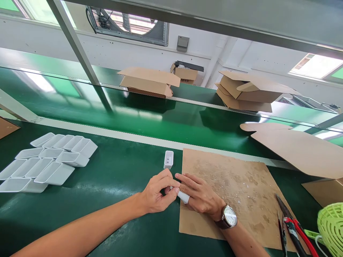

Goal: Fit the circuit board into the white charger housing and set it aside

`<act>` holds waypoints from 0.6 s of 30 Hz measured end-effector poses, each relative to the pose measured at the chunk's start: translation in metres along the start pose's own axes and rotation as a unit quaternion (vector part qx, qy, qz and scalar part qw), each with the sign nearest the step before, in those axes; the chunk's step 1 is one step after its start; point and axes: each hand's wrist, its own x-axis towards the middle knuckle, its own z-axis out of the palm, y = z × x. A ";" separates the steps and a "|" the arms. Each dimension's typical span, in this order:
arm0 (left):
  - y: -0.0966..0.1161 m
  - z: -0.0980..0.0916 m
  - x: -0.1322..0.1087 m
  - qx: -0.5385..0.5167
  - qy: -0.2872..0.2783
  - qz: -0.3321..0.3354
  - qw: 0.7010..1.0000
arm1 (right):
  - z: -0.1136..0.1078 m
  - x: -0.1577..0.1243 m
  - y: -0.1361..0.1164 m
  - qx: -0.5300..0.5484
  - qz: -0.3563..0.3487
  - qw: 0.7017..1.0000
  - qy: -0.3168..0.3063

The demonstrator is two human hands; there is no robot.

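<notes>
My left hand (157,192) and my right hand (199,194) meet over the green table at the left edge of a brown cardboard sheet (241,192). Both pinch a small white plastic part (183,196), mostly hidden under the fingers; its white end shows below my right fingers. A wristwatch (228,216) sits on my right wrist. Just beyond the hands a small white charger-like block (168,159) stands upright on the table.
Several white plastic trays (45,162) lie at the left. Red-handled cutters (293,228) and a green plastic fan (332,225) rest at the lower right. Flat cardboard (297,150) lies to the right, and folded cartons (150,82) (249,91) sit beyond the conveyor belt (150,119).
</notes>
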 end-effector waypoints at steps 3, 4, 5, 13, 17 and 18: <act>0.000 0.000 0.000 0.002 0.003 -0.006 1.000 | 0.000 0.000 0.000 -0.003 0.000 1.000 -0.001; 0.000 0.000 0.000 0.001 0.003 -0.010 1.000 | 0.000 0.000 0.000 -0.004 0.000 1.000 -0.003; 0.000 0.000 0.000 -0.001 0.002 -0.016 1.000 | 0.000 -0.001 -0.001 -0.005 0.000 1.000 -0.006; 0.002 -0.003 -0.001 -0.032 -0.026 -0.050 0.998 | 0.001 -0.005 0.000 -0.026 -0.012 0.999 -0.029; 0.001 -0.002 -0.002 -0.038 -0.020 -0.056 0.998 | 0.001 -0.003 0.000 -0.025 -0.006 0.999 -0.021; 0.001 -0.002 -0.002 -0.038 -0.020 -0.058 0.997 | 0.001 -0.003 0.000 -0.023 -0.005 1.000 -0.018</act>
